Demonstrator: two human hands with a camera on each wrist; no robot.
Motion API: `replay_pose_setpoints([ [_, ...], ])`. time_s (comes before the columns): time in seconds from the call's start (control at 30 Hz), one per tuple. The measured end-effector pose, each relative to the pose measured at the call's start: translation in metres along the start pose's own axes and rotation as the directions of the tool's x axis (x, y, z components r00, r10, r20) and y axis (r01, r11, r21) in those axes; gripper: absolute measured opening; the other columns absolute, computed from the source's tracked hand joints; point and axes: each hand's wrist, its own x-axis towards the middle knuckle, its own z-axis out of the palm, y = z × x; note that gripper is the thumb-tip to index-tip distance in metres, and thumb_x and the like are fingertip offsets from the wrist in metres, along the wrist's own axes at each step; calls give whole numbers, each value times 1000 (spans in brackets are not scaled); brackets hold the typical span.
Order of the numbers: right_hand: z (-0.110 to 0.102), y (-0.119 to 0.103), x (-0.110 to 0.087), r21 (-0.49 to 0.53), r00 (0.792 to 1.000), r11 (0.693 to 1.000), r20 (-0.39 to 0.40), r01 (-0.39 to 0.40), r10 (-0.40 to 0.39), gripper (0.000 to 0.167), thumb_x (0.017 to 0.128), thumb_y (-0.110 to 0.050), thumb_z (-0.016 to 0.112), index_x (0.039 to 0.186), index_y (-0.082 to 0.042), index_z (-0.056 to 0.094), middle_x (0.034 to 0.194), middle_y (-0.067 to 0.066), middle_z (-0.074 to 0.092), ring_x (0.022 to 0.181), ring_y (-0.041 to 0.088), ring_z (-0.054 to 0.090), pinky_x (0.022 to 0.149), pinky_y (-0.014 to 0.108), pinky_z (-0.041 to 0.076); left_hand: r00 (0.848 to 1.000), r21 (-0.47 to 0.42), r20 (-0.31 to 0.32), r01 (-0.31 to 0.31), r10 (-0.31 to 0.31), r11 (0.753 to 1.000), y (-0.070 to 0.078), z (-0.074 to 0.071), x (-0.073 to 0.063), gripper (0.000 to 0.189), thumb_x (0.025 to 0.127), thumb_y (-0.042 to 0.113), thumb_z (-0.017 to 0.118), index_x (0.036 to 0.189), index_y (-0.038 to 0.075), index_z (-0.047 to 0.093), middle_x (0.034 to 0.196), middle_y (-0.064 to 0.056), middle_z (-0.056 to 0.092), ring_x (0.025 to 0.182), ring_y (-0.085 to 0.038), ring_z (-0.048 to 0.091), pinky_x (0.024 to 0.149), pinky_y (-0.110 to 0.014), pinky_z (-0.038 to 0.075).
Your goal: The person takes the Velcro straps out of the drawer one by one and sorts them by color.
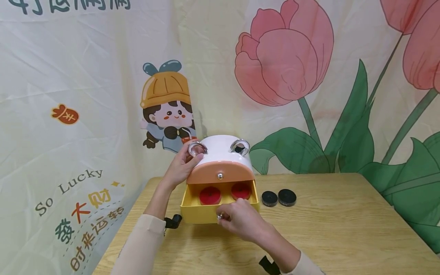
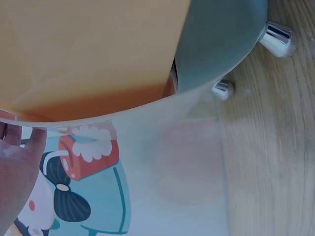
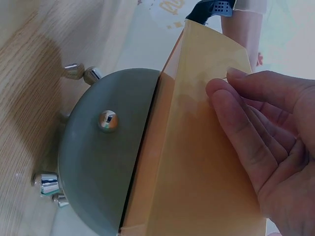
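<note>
A rounded storage box (image 1: 223, 147) with a white top and two silver ring eyes stands on the table. At its upper left side, my left hand (image 1: 178, 166) holds the box beside the left ring (image 1: 198, 148), thumb toward the front. The yellow drawer (image 1: 196, 214) is pulled out below the orange panel (image 1: 206, 173). Two red round discs (image 1: 210, 196) lie inside it. My right hand (image 1: 242, 219) pinches the small silver knob (image 1: 219, 217) on the drawer's front. In the right wrist view, its fingertips cover that knob.
Two black round discs (image 1: 269, 198) lie on the wooden table (image 1: 330, 225) right of the box. A grey-green lower front (image 3: 110, 162) with a silver knob (image 3: 108, 121) sits under the drawer, with silver feet (image 3: 47, 183). A printed cloth (image 1: 213, 76) hangs behind.
</note>
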Motion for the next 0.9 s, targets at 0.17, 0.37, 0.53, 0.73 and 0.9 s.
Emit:
replay_pose_setpoints([
  [0.17,-1,-2,-2,-20,1000,1000,2,5,-5,6,89,-9,81,91,-14,78,70,-12,63,59,-2,49,55,11,42,1000,-11,7,17,-17,1000,2,1,0,63,103,29,67,158,24,37,145,-12,54,135,-36,53,119,-57,38],
  [0.37,-3,-5,-5,-10,1000,1000,15,13,-13,8,88,-8,81,89,-15,78,68,-13,60,58,-2,47,53,11,39,999,-15,11,42,-41,999,14,2,-4,61,104,26,66,157,23,38,146,-14,52,135,-38,52,119,-58,37],
  [0.53,-4,-8,-7,-19,999,1000,38,14,-13,6,89,-10,81,92,-15,78,72,-13,65,60,-3,50,56,10,44,999,-18,14,43,-43,999,26,4,-9,60,103,26,66,157,22,39,145,-14,53,134,-37,52,119,-57,37],
  [0.73,-5,-8,-7,-52,999,998,30,37,-35,5,88,-12,83,90,-16,79,71,-13,67,59,-4,49,56,9,42,999,-21,13,39,-39,999,25,4,-9,59,104,26,66,156,22,39,144,-14,53,135,-37,52,120,-57,37],
  [0.9,-9,-9,-7,-64,998,996,11,64,-64,6,88,-13,83,88,-18,79,71,-13,68,60,-6,48,57,7,41,1000,-13,7,19,-19,1000,12,1,-3,58,104,25,65,156,22,39,144,-15,54,135,-38,51,120,-59,36],
])
